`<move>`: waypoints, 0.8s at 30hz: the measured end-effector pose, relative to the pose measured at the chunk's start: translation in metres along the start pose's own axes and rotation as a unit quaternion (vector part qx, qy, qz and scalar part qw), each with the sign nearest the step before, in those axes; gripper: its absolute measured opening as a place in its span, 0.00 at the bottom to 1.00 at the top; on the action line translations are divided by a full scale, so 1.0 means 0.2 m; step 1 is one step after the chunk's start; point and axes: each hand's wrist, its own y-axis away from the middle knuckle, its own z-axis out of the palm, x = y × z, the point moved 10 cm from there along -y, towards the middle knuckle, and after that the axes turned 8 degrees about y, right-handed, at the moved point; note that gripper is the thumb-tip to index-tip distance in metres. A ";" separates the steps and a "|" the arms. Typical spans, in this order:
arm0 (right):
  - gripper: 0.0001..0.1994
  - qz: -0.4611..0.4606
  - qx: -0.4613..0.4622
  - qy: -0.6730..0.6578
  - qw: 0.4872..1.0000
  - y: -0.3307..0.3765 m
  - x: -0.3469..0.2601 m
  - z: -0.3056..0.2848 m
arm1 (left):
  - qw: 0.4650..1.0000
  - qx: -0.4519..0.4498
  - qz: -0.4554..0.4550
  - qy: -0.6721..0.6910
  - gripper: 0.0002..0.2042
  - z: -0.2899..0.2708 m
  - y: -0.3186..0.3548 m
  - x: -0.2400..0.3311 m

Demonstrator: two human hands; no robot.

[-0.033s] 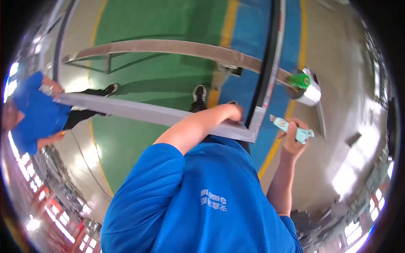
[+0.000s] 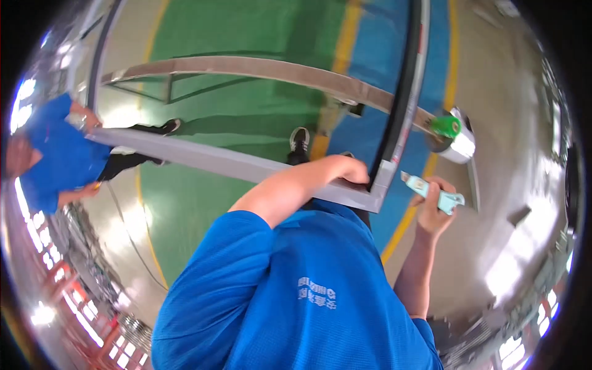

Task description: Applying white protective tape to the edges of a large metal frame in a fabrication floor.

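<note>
Mint-green tool (image 2: 417, 185) held with fingers of right hand (image 2: 436, 206), three o'clock from grey frame (image 2: 377, 192); could not tell grip of left hand (image 2: 354, 169); needed steady tip (image 2: 405, 176).

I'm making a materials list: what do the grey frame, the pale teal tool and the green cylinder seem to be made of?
Grey frame: probably metal, matte-coated, given its crisp edges and even colour. Pale teal tool: likely smooth moulded plastic, from its uniform tint. Green cylinder: perhaps plastic, with a slight sheen; too small to settle.
</note>
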 end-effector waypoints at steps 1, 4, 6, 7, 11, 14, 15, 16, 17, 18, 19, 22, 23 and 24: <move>0.08 0.000 0.011 0.009 1.000 0.01 0.01 -0.03 | 0.998 -0.034 -0.036 0.038 0.31 -0.09 0.29 0.28; 0.09 -0.026 -0.027 0.022 0.999 -0.02 -0.09 0.08 | 0.998 -0.038 -0.040 0.001 0.39 -0.02 0.51 0.29; 0.11 -0.029 -0.059 0.028 0.997 -0.03 -0.14 0.17 | 0.998 -0.021 -0.059 -0.021 0.41 0.00 0.64 0.25; 0.10 -0.037 -0.048 0.010 0.998 -0.02 -0.20 0.20 | 0.998 -0.008 -0.066 -0.022 0.43 -0.01 0.71 0.22; 0.11 -0.064 -0.047 0.037 0.996 0.01 -0.35 0.36 | 0.997 0.021 -0.079 -0.016 0.45 -0.12 1.02 -0.05; 0.11 -0.051 -0.044 0.033 0.997 0.06 -0.38 0.51 | 0.990 0.073 -0.099 -0.065 0.44 -0.30 1.49 -0.36; 0.11 -0.049 -0.032 0.032 0.998 0.08 -0.39 0.58 | 0.980 0.138 -0.120 -0.086 0.43 -0.40 1.69 -0.46; 0.12 -0.046 -0.018 0.033 0.998 0.10 -0.40 0.64 | 0.965 0.199 -0.138 -0.106 0.41 -0.49 1.90 -0.56; 0.11 -0.015 0.003 0.002 1.000 0.13 -0.39 0.71 | 0.951 0.239 -0.141 -0.133 0.39 -0.56 2.09 -0.68; 0.11 -0.020 0.008 0.024 0.999 0.18 -0.48 0.80 | 0.936 0.279 -0.144 -0.156 0.37 -0.62 2.27 -0.80; 0.11 -0.017 0.002 0.026 1.000 0.22 -0.53 0.90 | 0.919 0.316 -0.168 -0.162 0.35 -0.69 2.48 -0.93; 0.12 -0.014 0.014 0.036 0.999 0.34 -0.68 1.14 | 0.854 0.421 -0.225 -0.204 0.31 -0.95 3.00 -1.36; 0.12 -0.015 0.019 0.035 0.999 0.36 -0.73 1.22 | 0.835 0.440 -0.254 -0.211 0.29 -1.02 3.15 -1.52; 0.12 -0.016 0.025 0.044 0.999 0.38 -0.77 1.29 | 0.816 0.457 -0.280 -0.217 0.28 -1.08 3.28 -1.66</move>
